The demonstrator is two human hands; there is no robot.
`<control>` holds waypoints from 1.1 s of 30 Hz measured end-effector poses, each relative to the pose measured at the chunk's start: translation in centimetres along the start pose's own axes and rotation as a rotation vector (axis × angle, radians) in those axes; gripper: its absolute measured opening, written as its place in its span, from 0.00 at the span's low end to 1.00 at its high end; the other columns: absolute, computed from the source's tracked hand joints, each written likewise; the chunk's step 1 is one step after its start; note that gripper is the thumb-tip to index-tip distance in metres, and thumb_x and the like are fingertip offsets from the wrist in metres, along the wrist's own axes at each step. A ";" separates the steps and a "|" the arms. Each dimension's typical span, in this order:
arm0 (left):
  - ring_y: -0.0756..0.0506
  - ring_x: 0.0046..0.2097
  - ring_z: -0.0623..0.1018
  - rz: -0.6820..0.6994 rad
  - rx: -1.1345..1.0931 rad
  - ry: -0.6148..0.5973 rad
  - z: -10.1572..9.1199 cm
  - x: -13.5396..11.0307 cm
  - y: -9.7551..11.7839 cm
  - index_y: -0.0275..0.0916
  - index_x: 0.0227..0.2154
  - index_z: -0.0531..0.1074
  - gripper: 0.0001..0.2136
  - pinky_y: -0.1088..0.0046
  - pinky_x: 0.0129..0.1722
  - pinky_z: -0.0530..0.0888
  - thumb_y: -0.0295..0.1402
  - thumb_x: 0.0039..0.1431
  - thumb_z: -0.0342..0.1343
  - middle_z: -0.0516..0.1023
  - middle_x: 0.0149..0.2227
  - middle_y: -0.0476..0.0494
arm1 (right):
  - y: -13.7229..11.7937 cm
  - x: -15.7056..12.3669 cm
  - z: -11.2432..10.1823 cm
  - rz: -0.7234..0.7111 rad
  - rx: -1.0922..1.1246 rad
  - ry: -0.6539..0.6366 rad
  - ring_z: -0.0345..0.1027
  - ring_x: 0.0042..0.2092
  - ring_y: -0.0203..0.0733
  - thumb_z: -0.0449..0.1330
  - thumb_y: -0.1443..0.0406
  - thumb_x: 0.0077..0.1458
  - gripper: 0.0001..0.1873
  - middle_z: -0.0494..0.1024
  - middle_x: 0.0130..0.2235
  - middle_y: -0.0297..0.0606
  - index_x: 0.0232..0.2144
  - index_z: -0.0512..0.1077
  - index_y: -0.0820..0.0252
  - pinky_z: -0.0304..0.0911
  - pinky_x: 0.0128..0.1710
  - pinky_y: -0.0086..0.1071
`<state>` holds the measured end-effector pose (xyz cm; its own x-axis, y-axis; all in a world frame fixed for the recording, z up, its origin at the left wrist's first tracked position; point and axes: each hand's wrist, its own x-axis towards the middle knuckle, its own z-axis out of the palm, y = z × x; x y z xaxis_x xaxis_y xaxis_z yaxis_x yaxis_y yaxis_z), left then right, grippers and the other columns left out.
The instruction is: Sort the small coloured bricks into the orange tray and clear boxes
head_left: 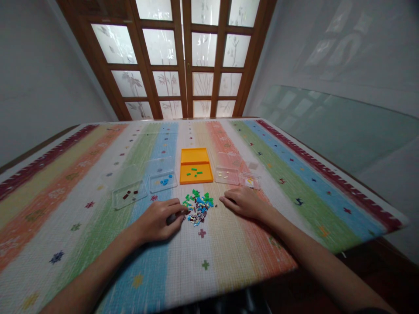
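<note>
A small heap of tiny coloured bricks point(198, 206), green, blue, grey and red, lies on the striped tablecloth point(98, 218) between my hands. My left hand point(160, 220) rests just left of the heap, fingers curled, thumb and fingertip pinched at its left edge on something too small to name. My right hand point(241, 201) lies palm down to the right of the heap, fingers loosely curved, touching the cloth and holding nothing I can see.
Behind the heap stands an open orange tray point(195, 165) with a few green bricks. Clear lidded boxes flank it: one with dark pieces point(129, 194), one with blue pieces point(163, 181), one with pale pieces point(227, 175), one with yellow pieces point(250, 180). The table's right edge point(343, 179) is near.
</note>
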<state>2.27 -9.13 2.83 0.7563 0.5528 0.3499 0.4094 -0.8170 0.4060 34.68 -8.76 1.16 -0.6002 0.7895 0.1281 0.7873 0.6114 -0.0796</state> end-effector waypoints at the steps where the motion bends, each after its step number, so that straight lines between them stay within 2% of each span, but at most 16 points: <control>1: 0.48 0.31 0.76 -0.002 0.007 -0.004 0.0 0.0 0.1 0.38 0.44 0.78 0.11 0.72 0.31 0.73 0.30 0.66 0.51 0.78 0.33 0.45 | 0.0 0.0 0.0 -0.002 0.001 0.001 0.63 0.27 0.37 0.48 0.61 0.72 0.23 0.79 0.28 0.41 0.26 0.71 0.61 0.45 0.30 0.36; 5: 0.48 0.33 0.78 0.005 0.035 -0.029 0.2 0.0 0.0 0.39 0.45 0.78 0.11 0.72 0.32 0.75 0.31 0.68 0.51 0.79 0.36 0.43 | 0.0 -0.1 0.1 -0.014 0.010 0.007 0.63 0.27 0.37 0.48 0.61 0.72 0.23 0.79 0.28 0.41 0.26 0.71 0.60 0.45 0.30 0.36; 11: 0.48 0.35 0.80 0.038 0.048 0.003 0.3 -0.1 -0.2 0.38 0.45 0.78 0.12 0.72 0.33 0.76 0.30 0.70 0.49 0.80 0.39 0.41 | 0.0 0.0 0.0 -0.010 0.008 -0.004 0.63 0.27 0.37 0.48 0.61 0.72 0.22 0.79 0.29 0.42 0.27 0.71 0.60 0.45 0.31 0.36; 23: 0.48 0.31 0.80 0.079 0.186 -0.004 1.1 0.0 0.1 0.37 0.46 0.78 0.13 0.74 0.28 0.75 0.30 0.72 0.47 0.81 0.40 0.41 | -0.2 -0.1 -0.3 -0.002 0.014 -0.013 0.64 0.28 0.37 0.49 0.62 0.72 0.21 0.79 0.29 0.41 0.27 0.72 0.60 0.46 0.31 0.36; 33: 0.48 0.34 0.79 0.098 0.202 -0.017 1.3 -0.1 0.0 0.39 0.47 0.77 0.14 0.74 0.30 0.76 0.27 0.72 0.46 0.80 0.39 0.42 | -0.2 -0.1 -0.3 0.014 0.002 -0.018 0.65 0.28 0.37 0.48 0.61 0.72 0.22 0.79 0.30 0.41 0.27 0.72 0.60 0.46 0.31 0.36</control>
<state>2.90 -9.39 1.66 0.8054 0.4677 0.3641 0.4262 -0.8839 0.1926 34.59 -9.00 1.45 -0.5920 0.7985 0.1092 0.7950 0.6008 -0.0835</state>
